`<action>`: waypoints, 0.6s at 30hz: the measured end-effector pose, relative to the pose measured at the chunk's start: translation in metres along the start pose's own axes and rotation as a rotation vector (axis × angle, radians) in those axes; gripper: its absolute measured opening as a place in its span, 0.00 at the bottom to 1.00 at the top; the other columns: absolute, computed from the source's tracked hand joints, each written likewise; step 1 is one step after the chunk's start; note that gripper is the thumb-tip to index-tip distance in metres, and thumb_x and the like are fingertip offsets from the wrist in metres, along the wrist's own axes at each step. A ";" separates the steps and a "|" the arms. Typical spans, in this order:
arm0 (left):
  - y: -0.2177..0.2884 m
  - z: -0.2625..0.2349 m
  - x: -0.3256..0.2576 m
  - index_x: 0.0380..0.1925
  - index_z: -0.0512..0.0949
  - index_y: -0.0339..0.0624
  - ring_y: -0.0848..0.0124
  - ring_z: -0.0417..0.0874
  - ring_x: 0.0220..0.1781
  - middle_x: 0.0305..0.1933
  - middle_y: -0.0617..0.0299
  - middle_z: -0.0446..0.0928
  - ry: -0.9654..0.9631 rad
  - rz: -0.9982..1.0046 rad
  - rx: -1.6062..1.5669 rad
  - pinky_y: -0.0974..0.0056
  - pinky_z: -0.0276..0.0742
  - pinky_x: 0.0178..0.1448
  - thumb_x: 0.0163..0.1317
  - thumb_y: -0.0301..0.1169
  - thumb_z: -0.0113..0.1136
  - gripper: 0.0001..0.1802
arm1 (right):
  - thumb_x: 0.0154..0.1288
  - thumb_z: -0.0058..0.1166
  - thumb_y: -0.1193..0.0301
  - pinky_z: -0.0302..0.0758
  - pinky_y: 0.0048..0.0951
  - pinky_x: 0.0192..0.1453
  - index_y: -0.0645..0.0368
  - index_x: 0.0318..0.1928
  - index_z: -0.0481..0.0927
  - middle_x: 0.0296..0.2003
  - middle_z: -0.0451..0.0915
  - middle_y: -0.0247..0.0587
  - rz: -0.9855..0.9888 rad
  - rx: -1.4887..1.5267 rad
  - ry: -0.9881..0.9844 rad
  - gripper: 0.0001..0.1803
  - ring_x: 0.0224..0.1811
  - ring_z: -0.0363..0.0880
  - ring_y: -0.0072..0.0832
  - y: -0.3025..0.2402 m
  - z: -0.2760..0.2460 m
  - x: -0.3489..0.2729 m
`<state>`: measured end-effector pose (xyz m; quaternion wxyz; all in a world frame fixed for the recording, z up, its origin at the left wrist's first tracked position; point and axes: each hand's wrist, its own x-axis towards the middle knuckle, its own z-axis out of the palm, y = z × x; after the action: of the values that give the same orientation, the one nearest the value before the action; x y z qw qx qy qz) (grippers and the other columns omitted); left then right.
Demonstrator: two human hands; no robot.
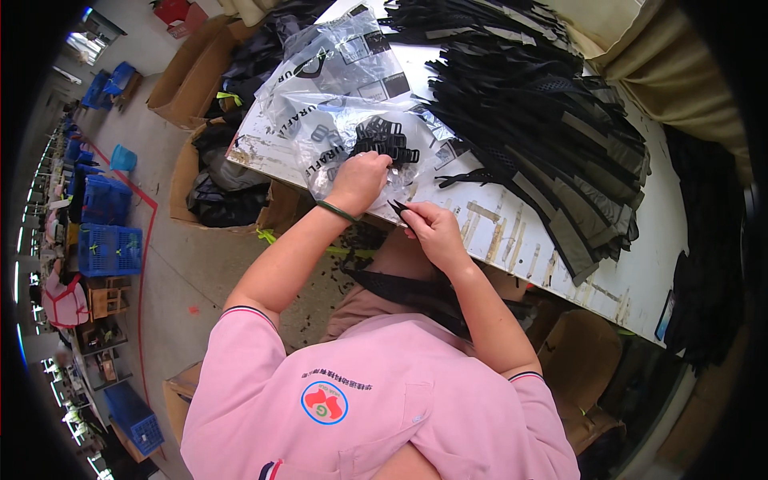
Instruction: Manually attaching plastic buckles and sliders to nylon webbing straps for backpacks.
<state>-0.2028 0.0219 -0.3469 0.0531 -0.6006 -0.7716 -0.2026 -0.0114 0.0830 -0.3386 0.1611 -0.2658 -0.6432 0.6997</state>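
Observation:
A heap of black plastic buckles [392, 144] lies on a clear printed plastic bag [308, 112] near the table's edge. My left hand [364, 180], with a dark band at its wrist, is at the near side of the heap, fingers closed on a buckle there; its fingertips are partly hidden. To its right, just over the table's edge, my right hand [432, 228] pinches the tip of a black strap [398, 210]. Black fabric [400, 284] lies across my lap below; whether it joins the strap I cannot tell.
Long black and grey strap pieces [552, 152] are stacked over the right of the worn white table [512, 240]. Open cardboard boxes [188, 172] with dark fabric stand at the left. Blue crates [110, 250] line the floor farther left. A beige curtain [664, 72] hangs at the far right.

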 end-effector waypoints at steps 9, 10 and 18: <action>0.047 -0.029 -0.041 0.36 0.76 0.45 0.75 0.78 0.29 0.36 0.64 0.79 -0.137 -0.933 -2.056 0.70 0.74 0.36 0.66 0.34 0.55 0.06 | 0.68 0.51 0.72 0.70 0.16 0.32 0.64 0.44 0.79 0.30 0.78 0.29 -0.033 0.153 0.015 0.09 0.26 0.72 0.14 -0.017 -0.017 -0.011; 0.049 -0.024 -0.046 0.36 0.76 0.45 0.75 0.77 0.29 0.36 0.64 0.79 -0.166 -0.897 -2.208 0.70 0.73 0.36 0.67 0.34 0.54 0.06 | 0.68 0.50 0.73 0.70 0.16 0.34 0.65 0.44 0.78 0.30 0.78 0.30 -0.030 0.201 0.004 0.09 0.28 0.72 0.14 -0.019 -0.018 -0.011; 0.061 -0.014 -0.050 0.37 0.76 0.44 0.75 0.76 0.30 0.33 0.65 0.79 -0.286 -0.942 -2.366 0.68 0.72 0.35 0.67 0.36 0.52 0.08 | 0.67 0.52 0.72 0.69 0.14 0.32 0.63 0.45 0.80 0.29 0.78 0.27 -0.035 0.216 -0.125 0.10 0.27 0.71 0.12 -0.019 -0.022 -0.015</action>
<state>-0.1333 -0.0163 -0.3355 -0.6702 0.0317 -0.2581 -0.6951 0.0113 0.0944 -0.3182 0.1607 -0.1917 -0.5774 0.7772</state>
